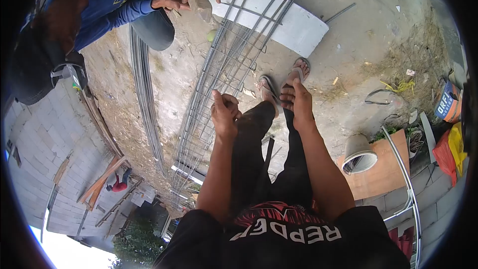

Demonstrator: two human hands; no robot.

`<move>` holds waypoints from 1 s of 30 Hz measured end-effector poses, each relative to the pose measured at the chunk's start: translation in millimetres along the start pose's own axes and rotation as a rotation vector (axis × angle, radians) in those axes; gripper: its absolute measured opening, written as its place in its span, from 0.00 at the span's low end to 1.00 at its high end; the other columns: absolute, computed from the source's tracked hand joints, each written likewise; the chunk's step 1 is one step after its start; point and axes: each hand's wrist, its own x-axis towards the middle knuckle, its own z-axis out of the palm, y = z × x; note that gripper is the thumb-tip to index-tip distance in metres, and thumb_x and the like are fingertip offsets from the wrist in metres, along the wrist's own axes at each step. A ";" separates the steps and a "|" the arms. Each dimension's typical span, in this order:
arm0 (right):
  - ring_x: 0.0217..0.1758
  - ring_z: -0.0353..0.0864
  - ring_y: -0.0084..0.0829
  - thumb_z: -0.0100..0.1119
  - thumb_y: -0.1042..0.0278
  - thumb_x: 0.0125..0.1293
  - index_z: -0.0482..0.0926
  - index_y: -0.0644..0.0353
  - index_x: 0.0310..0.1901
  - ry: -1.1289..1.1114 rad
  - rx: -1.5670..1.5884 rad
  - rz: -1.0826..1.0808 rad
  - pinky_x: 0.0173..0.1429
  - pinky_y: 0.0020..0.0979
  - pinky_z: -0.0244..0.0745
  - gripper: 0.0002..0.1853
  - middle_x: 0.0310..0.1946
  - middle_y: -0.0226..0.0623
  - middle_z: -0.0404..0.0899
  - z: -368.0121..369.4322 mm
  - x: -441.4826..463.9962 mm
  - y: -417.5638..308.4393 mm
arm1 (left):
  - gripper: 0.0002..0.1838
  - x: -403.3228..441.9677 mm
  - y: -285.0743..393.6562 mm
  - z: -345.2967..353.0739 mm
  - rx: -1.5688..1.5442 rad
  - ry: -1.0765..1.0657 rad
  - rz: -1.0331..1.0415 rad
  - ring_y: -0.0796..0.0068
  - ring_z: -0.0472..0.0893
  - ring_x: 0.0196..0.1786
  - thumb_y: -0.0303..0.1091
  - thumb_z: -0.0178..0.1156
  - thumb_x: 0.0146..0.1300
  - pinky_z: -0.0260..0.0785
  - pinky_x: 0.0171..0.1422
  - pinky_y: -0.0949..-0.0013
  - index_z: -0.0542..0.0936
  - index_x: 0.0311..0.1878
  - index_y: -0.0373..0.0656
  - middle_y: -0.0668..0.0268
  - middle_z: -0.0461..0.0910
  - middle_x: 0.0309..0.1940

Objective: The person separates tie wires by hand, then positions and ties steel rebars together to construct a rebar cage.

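My left hand [225, 112] is curled into a loose fist with the thumb raised, and nothing shows in it. It is in front of the long rebar cage [219, 77], near its right side, but contact cannot be made out. My right hand [298, 100] hovers by my sandalled feet [269, 88], its fingers bent and apart, holding nothing visible. Steel bars run through and along the cage, whose upper part crosses a white board [303, 27] on the ground.
A co-worker in a blue sleeve [119, 17] crouches at upper left, holding a grey block [200, 6]. A bundle of bars [144, 89] lies left of the cage. At right are a bucket [359, 152], plywood [383, 169] and metal tubing [406, 177]. Another person [118, 184] is far off.
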 end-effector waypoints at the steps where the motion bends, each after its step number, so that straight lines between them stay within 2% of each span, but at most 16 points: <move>1: 0.39 0.84 0.25 0.55 0.42 0.79 0.78 0.62 0.62 0.040 0.009 0.086 0.40 0.30 0.81 0.28 0.39 0.33 0.83 -9.5 -4.7 19.3 | 0.35 6.4 18.6 -4.2 0.001 0.028 -0.017 0.82 0.52 0.20 0.63 0.41 0.82 0.50 0.25 0.72 0.75 0.29 0.42 0.77 0.51 0.17; 4: 0.37 0.84 0.25 0.58 0.44 0.77 0.78 0.60 0.60 0.048 -0.004 0.043 0.37 0.29 0.80 0.26 0.38 0.32 0.83 -23.7 -11.0 83.4 | 0.33 16.2 60.6 -17.5 0.136 0.048 -0.095 0.83 0.51 0.20 0.61 0.42 0.83 0.49 0.26 0.73 0.77 0.34 0.41 0.78 0.52 0.19; 5: 0.37 0.84 0.24 0.60 0.45 0.76 0.79 0.58 0.59 0.041 -0.123 0.073 0.37 0.29 0.80 0.24 0.37 0.32 0.83 -16.5 -14.2 80.9 | 0.34 23.3 67.1 -22.1 0.231 0.037 -0.115 0.83 0.51 0.19 0.61 0.42 0.83 0.50 0.24 0.73 0.79 0.36 0.38 0.78 0.52 0.19; 6: 0.37 0.84 0.23 0.60 0.46 0.77 0.80 0.58 0.59 -0.008 -0.238 -0.029 0.36 0.28 0.80 0.23 0.37 0.32 0.84 -12.1 -10.4 84.9 | 0.35 31.7 70.5 -25.6 0.326 0.025 -0.133 0.84 0.52 0.19 0.61 0.42 0.82 0.51 0.23 0.73 0.81 0.39 0.35 0.78 0.52 0.18; 8: 0.34 0.84 0.22 0.62 0.52 0.76 0.83 0.62 0.56 0.089 -0.193 -0.091 0.35 0.27 0.76 0.21 0.35 0.37 0.86 -1.1 3.6 93.0 | 0.35 48.0 76.0 -31.7 0.443 0.033 -0.179 0.83 0.53 0.19 0.60 0.41 0.83 0.52 0.23 0.73 0.82 0.42 0.33 0.77 0.52 0.19; 9: 0.34 0.84 0.22 0.62 0.52 0.76 0.83 0.62 0.56 0.097 -0.167 -0.083 0.35 0.27 0.76 0.21 0.35 0.37 0.86 2.3 8.2 94.9 | 0.36 56.4 77.9 -34.6 0.518 0.048 -0.217 0.83 0.53 0.19 0.58 0.40 0.84 0.54 0.24 0.74 0.84 0.45 0.32 0.77 0.53 0.19; 11: 0.38 0.83 0.23 0.62 0.45 0.75 0.81 0.58 0.58 0.110 -0.089 0.049 0.37 0.28 0.79 0.24 0.39 0.33 0.85 8.7 15.9 93.1 | 0.36 71.2 79.9 -39.0 0.614 0.068 -0.241 0.84 0.53 0.19 0.58 0.39 0.84 0.54 0.24 0.74 0.83 0.49 0.31 0.78 0.53 0.19; 13: 0.39 0.83 0.23 0.62 0.45 0.74 0.82 0.58 0.58 0.111 -0.057 0.062 0.38 0.29 0.80 0.24 0.39 0.33 0.85 17.2 22.4 93.9 | 0.36 89.4 80.4 -52.7 0.738 0.088 -0.280 0.84 0.53 0.19 0.58 0.38 0.85 0.56 0.23 0.75 0.83 0.53 0.31 0.78 0.54 0.19; 17: 0.42 0.83 0.24 0.63 0.47 0.74 0.82 0.58 0.58 0.127 0.039 0.157 0.42 0.31 0.80 0.24 0.40 0.33 0.85 51.1 34.5 97.4 | 0.36 126.3 81.5 -94.4 0.771 0.145 -0.206 0.83 0.55 0.17 0.58 0.37 0.84 0.55 0.21 0.74 0.86 0.49 0.35 0.78 0.55 0.18; 21: 0.47 0.82 0.25 0.61 0.49 0.73 0.82 0.57 0.58 0.157 0.093 0.096 0.46 0.32 0.79 0.22 0.44 0.32 0.84 103.2 53.4 104.5 | 0.36 185.7 81.4 -127.8 0.873 0.221 -0.100 0.82 0.57 0.17 0.60 0.39 0.82 0.56 0.20 0.72 0.87 0.45 0.37 0.77 0.56 0.17; 22: 0.47 0.82 0.25 0.61 0.49 0.73 0.82 0.57 0.58 0.203 0.109 0.089 0.46 0.32 0.79 0.22 0.44 0.32 0.84 116.1 60.9 113.6 | 0.36 208.8 78.9 -137.7 0.891 0.174 -0.108 0.82 0.57 0.17 0.60 0.39 0.82 0.56 0.20 0.72 0.87 0.45 0.37 0.77 0.56 0.17; 24: 0.44 0.81 0.23 0.61 0.50 0.73 0.83 0.58 0.57 0.379 0.085 -0.102 0.43 0.30 0.78 0.21 0.42 0.31 0.84 141.0 73.7 143.9 | 0.40 256.0 74.9 -150.1 0.951 0.008 -0.067 0.81 0.58 0.13 0.62 0.39 0.82 0.57 0.17 0.73 0.90 0.39 0.38 0.77 0.57 0.14; 25: 0.41 0.80 0.21 0.63 0.53 0.72 0.84 0.59 0.55 0.511 0.017 -0.104 0.41 0.28 0.77 0.19 0.38 0.30 0.83 152.6 74.1 159.8 | 0.39 276.8 76.5 -155.6 0.994 -0.118 -0.123 0.82 0.58 0.14 0.62 0.40 0.82 0.58 0.17 0.73 0.90 0.41 0.36 0.77 0.57 0.14; 26: 0.41 0.80 0.21 0.63 0.53 0.72 0.84 0.59 0.55 0.531 -0.014 -0.093 0.41 0.28 0.77 0.19 0.38 0.30 0.83 159.2 76.2 186.0 | 0.38 287.5 80.7 -161.2 1.003 -0.241 -0.173 0.83 0.57 0.15 0.61 0.42 0.82 0.59 0.18 0.73 0.90 0.43 0.35 0.78 0.57 0.15; 28: 0.50 0.89 0.40 0.66 0.56 0.69 0.84 0.65 0.52 0.669 -0.066 0.031 0.57 0.36 0.80 0.20 0.41 0.47 0.89 177.0 79.5 238.0 | 0.37 303.3 87.6 -179.5 1.055 -0.301 -0.111 0.84 0.56 0.16 0.61 0.42 0.82 0.60 0.20 0.74 0.89 0.45 0.36 0.79 0.56 0.15; 30: 0.55 0.88 0.42 0.68 0.56 0.69 0.83 0.66 0.53 0.655 -0.047 0.006 0.61 0.38 0.79 0.21 0.44 0.50 0.88 194.6 78.4 242.8 | 0.36 323.5 85.6 -198.9 0.996 -0.328 -0.127 0.84 0.56 0.16 0.61 0.43 0.82 0.59 0.21 0.75 0.89 0.46 0.36 0.79 0.55 0.15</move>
